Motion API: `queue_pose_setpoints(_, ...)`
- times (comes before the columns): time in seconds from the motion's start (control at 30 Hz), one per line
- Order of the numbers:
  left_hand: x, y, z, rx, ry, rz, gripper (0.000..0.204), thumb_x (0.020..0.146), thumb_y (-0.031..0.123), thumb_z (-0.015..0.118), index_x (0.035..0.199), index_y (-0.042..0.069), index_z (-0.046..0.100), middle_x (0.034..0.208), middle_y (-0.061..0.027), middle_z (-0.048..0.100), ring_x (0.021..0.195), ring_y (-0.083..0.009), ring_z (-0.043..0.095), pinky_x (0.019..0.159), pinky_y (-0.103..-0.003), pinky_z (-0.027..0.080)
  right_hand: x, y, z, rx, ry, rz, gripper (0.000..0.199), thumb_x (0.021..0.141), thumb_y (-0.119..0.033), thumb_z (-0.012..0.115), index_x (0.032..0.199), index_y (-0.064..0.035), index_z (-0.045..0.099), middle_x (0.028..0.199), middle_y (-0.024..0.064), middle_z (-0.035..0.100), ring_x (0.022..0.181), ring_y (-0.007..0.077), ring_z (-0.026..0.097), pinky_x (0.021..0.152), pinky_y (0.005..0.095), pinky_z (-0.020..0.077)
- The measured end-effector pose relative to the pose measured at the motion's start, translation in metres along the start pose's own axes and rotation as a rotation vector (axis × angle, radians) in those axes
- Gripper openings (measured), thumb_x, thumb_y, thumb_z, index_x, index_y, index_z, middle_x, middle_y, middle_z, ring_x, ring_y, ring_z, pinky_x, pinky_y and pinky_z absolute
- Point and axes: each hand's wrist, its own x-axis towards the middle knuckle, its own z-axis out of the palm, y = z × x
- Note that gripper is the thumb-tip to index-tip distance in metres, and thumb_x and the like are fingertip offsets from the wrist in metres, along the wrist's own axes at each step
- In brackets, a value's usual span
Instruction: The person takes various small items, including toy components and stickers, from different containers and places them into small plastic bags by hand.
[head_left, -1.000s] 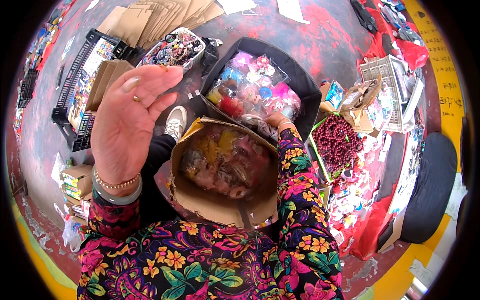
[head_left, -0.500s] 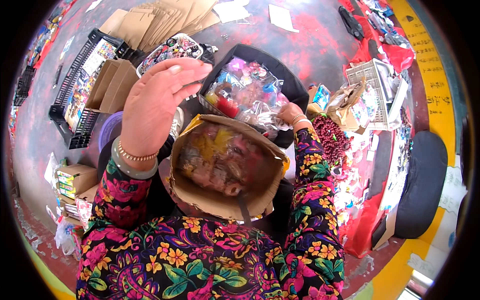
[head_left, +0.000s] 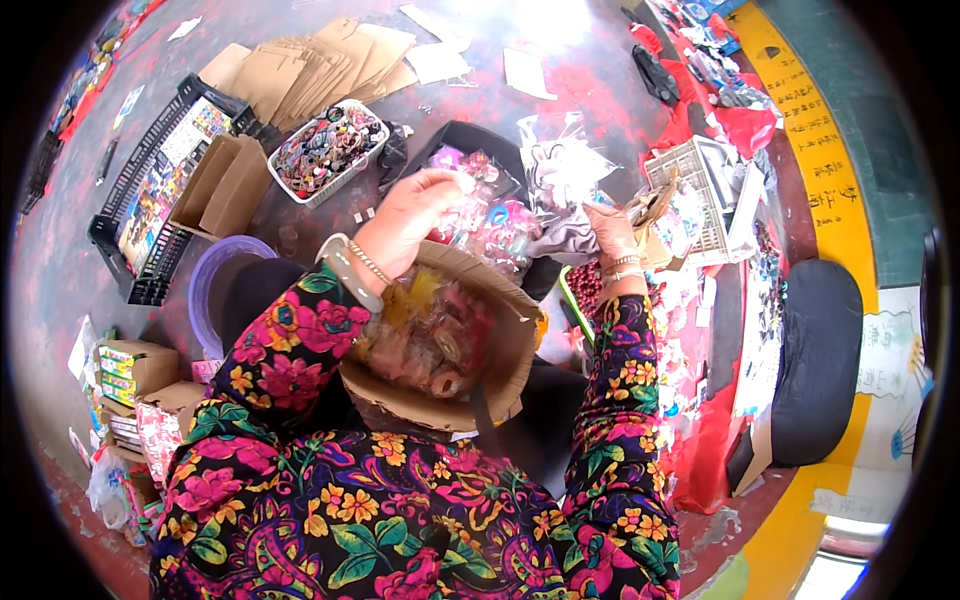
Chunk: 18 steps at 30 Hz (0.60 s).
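Note:
My right hand (head_left: 612,232) grips a clear plastic bag (head_left: 568,172) with white and grey things inside, raised over the right side of a black bin (head_left: 485,138). In that bin lie several clear packets (head_left: 490,222) with pink, purple and blue contents. My left hand (head_left: 408,222) is over the bin's near left edge, its fingers drawn together; whether anything is pinched in them is hidden. Below both hands, close to my body, a cardboard box (head_left: 515,375) stands with its top open. It holds clear packets (head_left: 430,335) of yellow and pinkish things.
A white basket (head_left: 375,140) of hair ties, a purple tub (head_left: 205,290), an open carton (head_left: 225,180) and a black crate (head_left: 110,245) are on the left. Flattened cardboard (head_left: 320,60) lies behind. Dark red beads (head_left: 583,284) and a cream crate (head_left: 690,200) are at right.
My right hand has lifted the plastic bag out of the bin, up and slightly right. My left hand has moved right and down toward the bin, its fingers drawing together.

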Motion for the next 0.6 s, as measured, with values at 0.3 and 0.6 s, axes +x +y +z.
queue_pose_setpoints(0.3, 0.039, -0.045, 0.022, -0.042, 0.023, -0.163, 0.022, 0.087, 0.022, 0.058, 0.101, 0.006, 0.059, 0.102, -0.0016, 0.059, 0.096, -0.0123, 0.054, 0.084, -0.027, 0.041, -0.003, 0.013, 0.018, 0.379, -0.036, 0.036, 0.017, 0.087, -0.011, 0.054, 0.096, 0.0013, 0.063, 0.085, 0.0051, 0.065, 0.074, 0.0142, 0.06, 0.066, 0.0262, 0.048)
queue_pose_setpoints(0.6, 0.139, -0.06, 0.018, 0.203, 0.107, -0.034, 0.086, 0.078, 0.028, 0.069, 0.136, -0.006, 0.015, 0.112, -0.011, 0.052, 0.104, -0.0136, 0.048, 0.086, -0.029, 0.038, 0.004, 0.011, 0.034, 0.416, -0.069, 0.068, 0.013, 0.085, -0.009, 0.058, 0.092, -0.0002, 0.064, 0.081, 0.0039, 0.065, 0.068, 0.0125, 0.06, 0.062, 0.0249, 0.0479)
